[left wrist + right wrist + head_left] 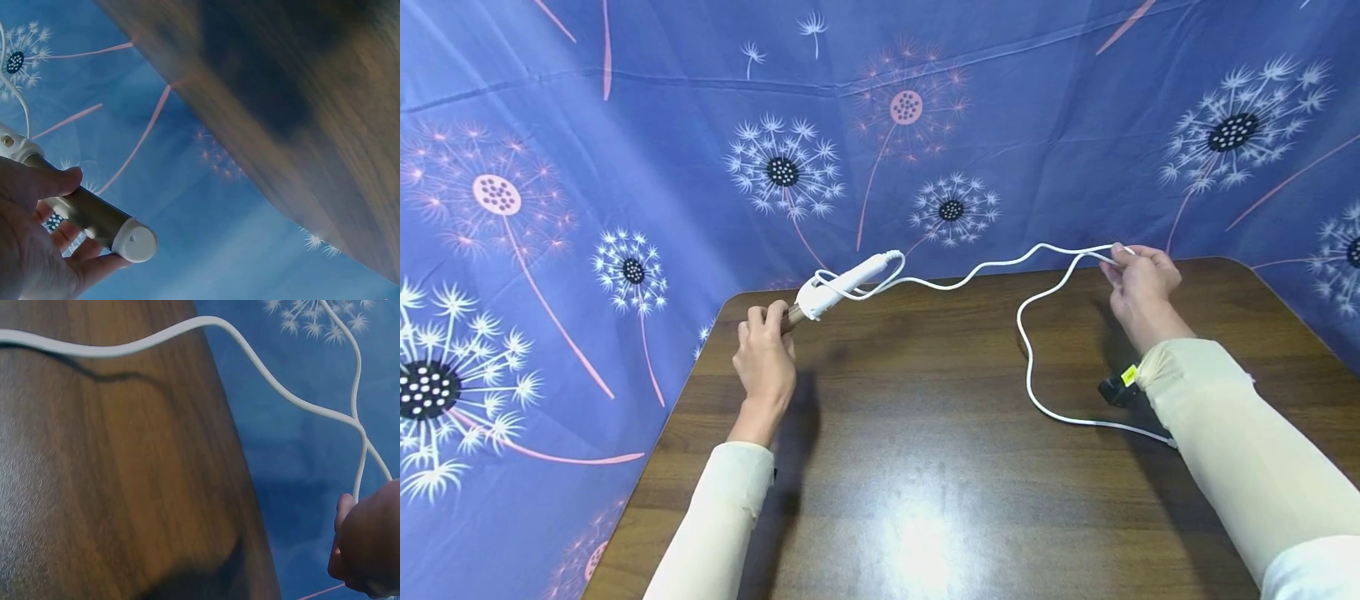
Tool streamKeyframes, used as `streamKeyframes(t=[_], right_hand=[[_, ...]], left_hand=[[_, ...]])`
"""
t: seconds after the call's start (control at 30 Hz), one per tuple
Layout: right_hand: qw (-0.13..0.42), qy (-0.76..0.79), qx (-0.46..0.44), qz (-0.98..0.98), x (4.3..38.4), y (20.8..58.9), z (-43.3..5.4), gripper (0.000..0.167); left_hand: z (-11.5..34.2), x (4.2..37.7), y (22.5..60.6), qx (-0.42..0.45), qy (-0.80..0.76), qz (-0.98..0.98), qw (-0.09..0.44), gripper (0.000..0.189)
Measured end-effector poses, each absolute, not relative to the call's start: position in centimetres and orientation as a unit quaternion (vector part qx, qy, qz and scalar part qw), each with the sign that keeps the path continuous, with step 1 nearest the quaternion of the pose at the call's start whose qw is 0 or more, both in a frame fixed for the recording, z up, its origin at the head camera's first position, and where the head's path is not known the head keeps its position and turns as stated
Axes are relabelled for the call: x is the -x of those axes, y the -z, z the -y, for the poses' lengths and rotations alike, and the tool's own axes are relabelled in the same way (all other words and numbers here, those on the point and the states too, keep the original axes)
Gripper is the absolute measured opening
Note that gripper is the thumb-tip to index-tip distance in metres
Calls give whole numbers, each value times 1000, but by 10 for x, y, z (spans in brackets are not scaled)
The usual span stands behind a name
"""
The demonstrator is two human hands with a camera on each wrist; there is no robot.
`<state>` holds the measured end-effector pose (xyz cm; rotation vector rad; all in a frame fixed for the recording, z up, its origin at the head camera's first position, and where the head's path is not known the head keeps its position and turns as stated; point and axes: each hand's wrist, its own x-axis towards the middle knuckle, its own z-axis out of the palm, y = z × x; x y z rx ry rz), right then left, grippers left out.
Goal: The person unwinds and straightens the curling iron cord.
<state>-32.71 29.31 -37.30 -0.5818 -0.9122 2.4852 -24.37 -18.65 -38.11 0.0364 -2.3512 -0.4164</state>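
A curling iron (848, 282) with a white handle and a brownish barrel is held above the far left of the table, its handle slanting up to the right. My left hand (765, 354) grips it by the barrel; in the left wrist view the thumb and fingers wrap the barrel (100, 212), and its white end cap (136, 241) sticks out past them. From the handle a white cord (951, 287) runs in waves to the right. Over the far right edge, my right hand (1141, 283) pinches this cord, which doubles back there and hangs down in a curve.
The brown wooden table (880, 433) spreads beneath both hands, with a light glare near its front. Behind it hangs a blue cloth (1045, 125) with dandelion prints. A small black object with a yellow label (1129, 375) sits at the right wrist.
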Motion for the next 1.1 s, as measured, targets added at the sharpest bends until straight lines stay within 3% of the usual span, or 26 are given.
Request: streamKeyframes(t=[0.47,0.83,1.1], right_hand=[[104,-885,195,409,317,393,-303,22],[87,-855,207,467,314,392,-303,20],[92,-885,150,430,315,388,-296,19]], left_hand=[[173,243,373,15,173,903,392,42],[165,243,370,25,177,904,388,45],[162,243,366,36,182,898,398,46]])
